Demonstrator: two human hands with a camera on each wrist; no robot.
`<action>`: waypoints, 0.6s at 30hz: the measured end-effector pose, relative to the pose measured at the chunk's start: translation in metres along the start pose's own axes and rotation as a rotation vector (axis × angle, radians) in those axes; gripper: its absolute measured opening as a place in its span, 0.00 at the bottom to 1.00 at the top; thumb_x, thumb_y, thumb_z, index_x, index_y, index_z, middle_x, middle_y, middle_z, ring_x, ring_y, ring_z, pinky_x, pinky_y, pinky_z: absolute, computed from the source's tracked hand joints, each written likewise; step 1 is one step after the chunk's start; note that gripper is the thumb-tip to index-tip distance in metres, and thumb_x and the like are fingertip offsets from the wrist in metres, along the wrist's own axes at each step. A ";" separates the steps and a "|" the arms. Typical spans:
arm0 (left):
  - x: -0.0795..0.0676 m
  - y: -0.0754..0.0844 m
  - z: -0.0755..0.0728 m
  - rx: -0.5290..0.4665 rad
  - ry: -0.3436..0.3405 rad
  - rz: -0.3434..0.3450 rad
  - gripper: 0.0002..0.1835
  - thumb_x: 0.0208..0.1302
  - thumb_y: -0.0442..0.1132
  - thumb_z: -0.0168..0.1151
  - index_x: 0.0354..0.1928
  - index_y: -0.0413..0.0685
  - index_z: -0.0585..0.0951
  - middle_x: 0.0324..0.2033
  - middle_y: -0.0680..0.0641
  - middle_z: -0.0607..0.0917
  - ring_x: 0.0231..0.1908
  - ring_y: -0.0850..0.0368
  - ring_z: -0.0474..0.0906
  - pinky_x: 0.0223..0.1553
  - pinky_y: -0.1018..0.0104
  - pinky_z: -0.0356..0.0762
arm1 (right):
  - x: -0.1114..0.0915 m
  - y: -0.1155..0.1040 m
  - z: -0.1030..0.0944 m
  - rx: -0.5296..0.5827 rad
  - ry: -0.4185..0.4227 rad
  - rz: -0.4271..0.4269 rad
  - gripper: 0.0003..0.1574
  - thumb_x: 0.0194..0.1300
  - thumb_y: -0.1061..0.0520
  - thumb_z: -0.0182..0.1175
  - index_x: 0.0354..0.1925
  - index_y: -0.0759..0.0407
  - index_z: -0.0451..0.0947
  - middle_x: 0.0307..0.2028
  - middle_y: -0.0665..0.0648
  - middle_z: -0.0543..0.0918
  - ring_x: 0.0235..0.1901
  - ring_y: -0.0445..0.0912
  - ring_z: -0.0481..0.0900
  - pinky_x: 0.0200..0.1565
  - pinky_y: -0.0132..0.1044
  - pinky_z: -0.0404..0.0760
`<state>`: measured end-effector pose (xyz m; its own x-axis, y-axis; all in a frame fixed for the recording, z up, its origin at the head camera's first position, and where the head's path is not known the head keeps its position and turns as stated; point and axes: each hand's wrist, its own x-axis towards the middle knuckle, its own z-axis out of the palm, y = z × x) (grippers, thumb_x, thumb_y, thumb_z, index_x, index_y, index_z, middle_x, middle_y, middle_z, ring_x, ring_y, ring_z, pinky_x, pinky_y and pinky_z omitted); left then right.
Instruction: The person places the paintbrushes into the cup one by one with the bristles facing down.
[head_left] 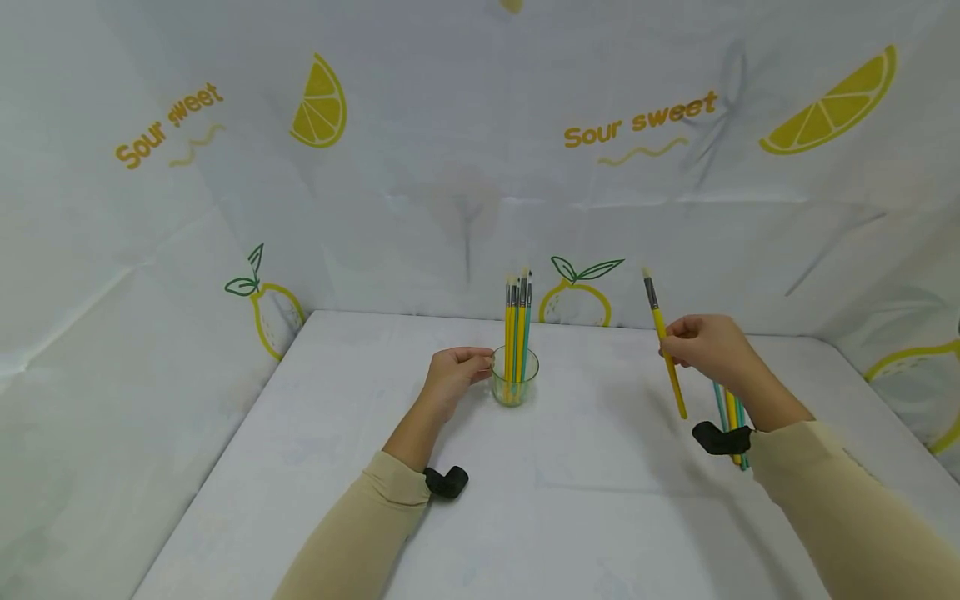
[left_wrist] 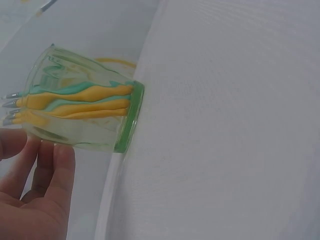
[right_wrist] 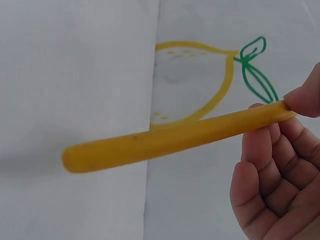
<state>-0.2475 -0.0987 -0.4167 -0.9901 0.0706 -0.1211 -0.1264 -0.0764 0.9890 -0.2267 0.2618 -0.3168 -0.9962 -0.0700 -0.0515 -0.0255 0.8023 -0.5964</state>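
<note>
A clear greenish glass (head_left: 514,392) stands upright on the table, holding several yellow and teal paintbrushes (head_left: 517,333) with their bristles up. My left hand (head_left: 452,375) holds the glass at its left side, near the rim. In the left wrist view, the fingers (left_wrist: 59,167) lie against the glass wall and the thumb is by the rim. Off to the right, my right hand (head_left: 701,346) pinches a yellow paintbrush (head_left: 670,367) between thumb and fingers. That brush is raised above the table, bristles up and slightly tilted, its rounded yellow handle end (right_wrist: 100,154) pointing down.
More yellow and teal paintbrushes (head_left: 731,408) lie on the table under my right wrist, partly hidden by the arm. The white table (head_left: 510,517) ends at the back against a hanging white cloth (head_left: 420,208) printed with lemons and lettering.
</note>
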 end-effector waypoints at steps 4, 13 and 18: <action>0.000 0.000 0.000 -0.005 -0.005 0.004 0.15 0.64 0.32 0.62 0.50 0.30 0.83 0.47 0.39 0.85 0.38 0.59 0.84 0.50 0.63 0.85 | 0.001 -0.021 0.006 0.043 0.018 -0.045 0.19 0.66 0.51 0.58 0.47 0.63 0.79 0.41 0.58 0.87 0.40 0.53 0.79 0.38 0.36 0.78; 0.002 -0.001 0.000 -0.004 -0.001 0.005 0.13 0.64 0.33 0.62 0.48 0.33 0.84 0.47 0.39 0.86 0.39 0.57 0.85 0.49 0.64 0.85 | 0.006 -0.061 0.023 0.200 0.125 -0.158 0.19 0.68 0.49 0.59 0.47 0.63 0.82 0.39 0.60 0.88 0.38 0.51 0.81 0.40 0.33 0.82; 0.002 -0.001 0.000 -0.005 -0.004 0.009 0.14 0.64 0.33 0.62 0.49 0.31 0.83 0.48 0.38 0.85 0.44 0.51 0.85 0.49 0.64 0.85 | 0.013 -0.080 0.037 0.322 0.178 -0.188 0.21 0.68 0.46 0.60 0.47 0.62 0.82 0.39 0.60 0.88 0.37 0.49 0.85 0.39 0.30 0.85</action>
<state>-0.2498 -0.0990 -0.4180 -0.9909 0.0741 -0.1122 -0.1182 -0.0818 0.9896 -0.2348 0.1748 -0.2997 -0.9762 -0.0719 0.2048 -0.2096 0.5568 -0.8038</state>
